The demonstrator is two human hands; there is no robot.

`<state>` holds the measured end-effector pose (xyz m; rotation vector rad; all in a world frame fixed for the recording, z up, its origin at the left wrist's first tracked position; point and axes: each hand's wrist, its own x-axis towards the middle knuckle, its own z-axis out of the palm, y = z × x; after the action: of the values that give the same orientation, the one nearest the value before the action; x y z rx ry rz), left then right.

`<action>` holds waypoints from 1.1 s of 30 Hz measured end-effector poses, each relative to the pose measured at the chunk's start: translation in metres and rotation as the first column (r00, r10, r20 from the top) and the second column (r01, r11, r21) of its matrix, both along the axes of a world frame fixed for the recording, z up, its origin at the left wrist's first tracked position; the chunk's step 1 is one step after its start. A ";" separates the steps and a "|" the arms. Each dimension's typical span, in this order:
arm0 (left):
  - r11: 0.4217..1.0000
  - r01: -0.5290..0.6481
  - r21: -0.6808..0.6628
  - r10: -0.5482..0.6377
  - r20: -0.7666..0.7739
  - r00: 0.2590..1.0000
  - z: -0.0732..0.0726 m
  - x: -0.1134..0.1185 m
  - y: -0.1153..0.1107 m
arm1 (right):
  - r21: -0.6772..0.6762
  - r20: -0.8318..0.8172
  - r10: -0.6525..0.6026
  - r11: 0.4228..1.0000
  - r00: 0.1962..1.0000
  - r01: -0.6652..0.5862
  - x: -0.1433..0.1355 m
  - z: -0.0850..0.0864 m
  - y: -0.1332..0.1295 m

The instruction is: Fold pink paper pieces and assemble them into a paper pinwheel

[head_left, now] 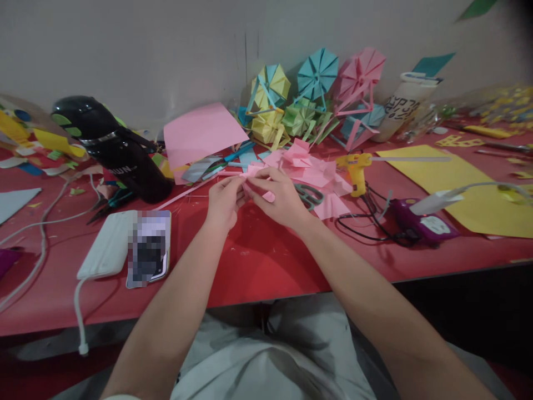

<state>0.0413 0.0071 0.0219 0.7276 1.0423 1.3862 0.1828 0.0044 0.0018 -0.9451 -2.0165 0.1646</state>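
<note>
Over the red table (258, 272), my left hand (225, 201) and my right hand (278, 194) meet with their fingertips pinched together. Between them is a small piece of pink paper (246, 176), mostly hidden by the fingers. Folded pink paper pieces (318, 169) lie in a heap just behind and right of my right hand. Green-handled scissors (308, 195) rest partly under that heap, close to my right wrist. A thin pink paper strip (189, 194) stretches out to the left of my left hand.
Folded paper wheels (317, 75) lean on the back wall. Right are a yellow glue gun (355, 169), a purple power socket (422, 222) with a cable and a yellow sheet (478, 194). Left stand a black bottle (119, 155), a white power bank (109, 244) and a phone (150, 250).
</note>
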 end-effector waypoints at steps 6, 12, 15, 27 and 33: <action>0.998 0.026 0.050 -0.025 -0.013 1.000 0.002 0.001 -0.002 | 0.012 0.054 -0.044 0.999 0.998 0.043 0.001 -0.001 -0.002; 0.997 -0.025 0.073 0.030 -0.060 0.998 -0.002 -0.001 0.001 | -0.021 0.090 -0.026 0.999 0.996 0.028 0.000 0.002 -0.006; 0.993 -0.079 0.088 0.085 -0.062 0.994 -0.002 -0.004 0.004 | -0.024 0.059 0.020 1.000 0.998 -0.019 -0.002 0.002 -0.004; 0.976 -0.106 0.192 0.119 -0.055 0.991 -0.001 -0.011 0.006 | -0.507 -0.465 -0.250 0.862 0.849 -0.024 0.001 0.013 -0.002; 0.985 0.001 0.172 0.006 -0.039 0.999 -0.002 -0.005 0.004 | -0.545 -0.597 -0.200 0.812 0.777 -0.210 -0.001 0.013 0.000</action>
<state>0.0361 0.0106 0.0199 0.8831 0.9615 1.4817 0.1815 0.0046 0.0149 -1.0653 -1.3219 1.0350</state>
